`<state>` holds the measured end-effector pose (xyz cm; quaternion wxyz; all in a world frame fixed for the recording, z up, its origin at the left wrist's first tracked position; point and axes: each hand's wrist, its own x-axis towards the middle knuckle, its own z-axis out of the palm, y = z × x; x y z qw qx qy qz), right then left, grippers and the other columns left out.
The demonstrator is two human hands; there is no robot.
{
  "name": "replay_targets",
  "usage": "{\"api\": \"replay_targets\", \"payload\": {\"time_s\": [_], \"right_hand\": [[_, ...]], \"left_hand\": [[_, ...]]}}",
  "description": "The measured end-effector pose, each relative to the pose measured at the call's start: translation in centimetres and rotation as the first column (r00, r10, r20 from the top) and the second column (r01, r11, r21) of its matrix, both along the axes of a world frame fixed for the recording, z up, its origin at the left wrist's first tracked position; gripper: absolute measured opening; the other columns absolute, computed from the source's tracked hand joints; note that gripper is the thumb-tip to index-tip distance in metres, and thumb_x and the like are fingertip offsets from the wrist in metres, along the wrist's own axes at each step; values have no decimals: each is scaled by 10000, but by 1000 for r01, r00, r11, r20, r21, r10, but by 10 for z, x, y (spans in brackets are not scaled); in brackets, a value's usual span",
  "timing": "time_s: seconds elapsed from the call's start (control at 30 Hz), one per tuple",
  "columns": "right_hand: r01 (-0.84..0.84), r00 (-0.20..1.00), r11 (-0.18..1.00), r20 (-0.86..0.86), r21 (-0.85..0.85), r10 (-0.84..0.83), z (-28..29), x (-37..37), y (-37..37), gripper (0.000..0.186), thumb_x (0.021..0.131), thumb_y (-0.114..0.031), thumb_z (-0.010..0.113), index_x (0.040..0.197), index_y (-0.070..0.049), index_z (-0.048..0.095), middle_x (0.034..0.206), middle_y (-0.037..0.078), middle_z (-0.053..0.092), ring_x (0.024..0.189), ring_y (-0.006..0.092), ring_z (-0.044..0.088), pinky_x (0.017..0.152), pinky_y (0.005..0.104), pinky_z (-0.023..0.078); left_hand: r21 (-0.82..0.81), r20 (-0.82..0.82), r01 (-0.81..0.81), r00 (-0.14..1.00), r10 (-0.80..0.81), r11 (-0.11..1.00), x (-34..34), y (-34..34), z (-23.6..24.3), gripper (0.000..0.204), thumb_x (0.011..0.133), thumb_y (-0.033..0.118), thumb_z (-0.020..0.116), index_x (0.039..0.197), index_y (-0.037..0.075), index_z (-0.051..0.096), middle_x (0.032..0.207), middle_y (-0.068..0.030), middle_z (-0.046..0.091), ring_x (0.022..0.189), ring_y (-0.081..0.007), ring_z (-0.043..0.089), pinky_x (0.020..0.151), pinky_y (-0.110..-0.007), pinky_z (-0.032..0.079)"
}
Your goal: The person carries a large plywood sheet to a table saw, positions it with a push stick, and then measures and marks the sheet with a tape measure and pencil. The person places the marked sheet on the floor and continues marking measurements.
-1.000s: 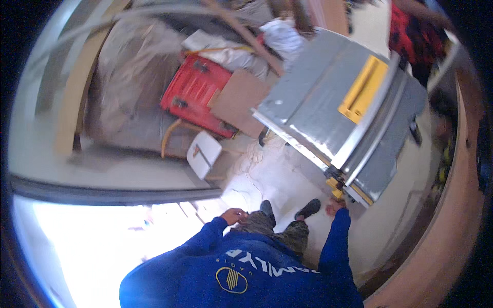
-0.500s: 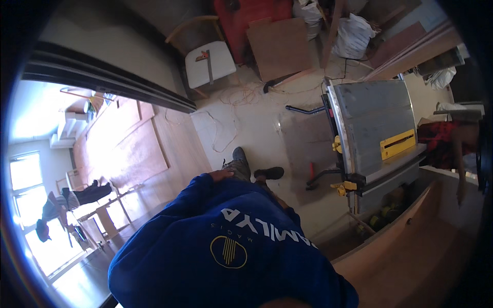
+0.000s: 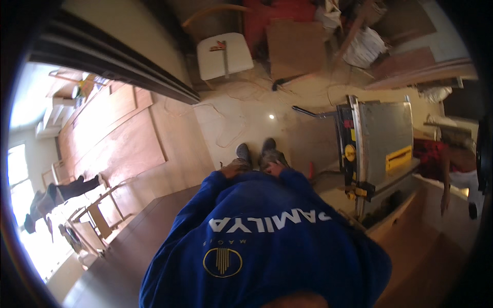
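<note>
Now off table saw [image 3: 371, 128] at three o'clock; resting left hand [image 3: 234, 168], right hand [image 3: 274, 168] by thighs [image 3: 272, 156]; can't tell openness or hold!

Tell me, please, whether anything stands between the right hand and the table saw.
Nothing visible blocks the way from the right hand to the table saw; a small red object shows in the gap, apparently below hand height.

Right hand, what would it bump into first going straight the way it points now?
Your right hand would most likely meet your patterned trouser leg first; depth is unclear from above, so they may already be touching.
</note>
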<state>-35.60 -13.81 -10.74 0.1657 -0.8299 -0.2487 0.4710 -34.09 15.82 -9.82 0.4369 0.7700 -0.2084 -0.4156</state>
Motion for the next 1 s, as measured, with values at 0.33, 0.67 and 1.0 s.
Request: {"api": "replay_targets", "payload": {"time_s": [0.33, 0.67, 1.0], "right_hand": [[649, 760, 761, 72, -8, -646, -12, 147, 24, 212, 885, -315, 647, 850, -112, 700, 992, 141, 735, 890, 329, 707, 805, 399, 562], [515, 829, 855, -224, -51, -513, -106, 333, 54, 219, 847, -265, 660, 813, -58, 723, 721, 156, 705, 605, 270, 681, 625, 388, 564], [6, 948, 995, 317, 104, -39, -139, 530, 109, 272, 865, -308, 623, 787, -50, 661, 681, 154, 681, 597, 265, 678, 613, 417, 547]], "left_hand": [[134, -703, -916, 181, 687, 378, 11, 105, 56, 440, 1029, 410, 522, 1337, 112, 625, 1277, -155, 675, 1170, -272, 650, 919, -331, 503], [489, -578, -860, -194, 792, 146, -76, 49, -40, 587, 956, 536, 627, 1258, 35, 670, 1180, -81, 710, 1077, -198, 639, 931, -340, 505], [269, -584, -963, -171, 793, -10, 118, 33, 77, 649, 950, 617, 552, 1278, 68, 664, 1301, -130, 664, 1153, -263, 653, 888, -409, 512]]}}
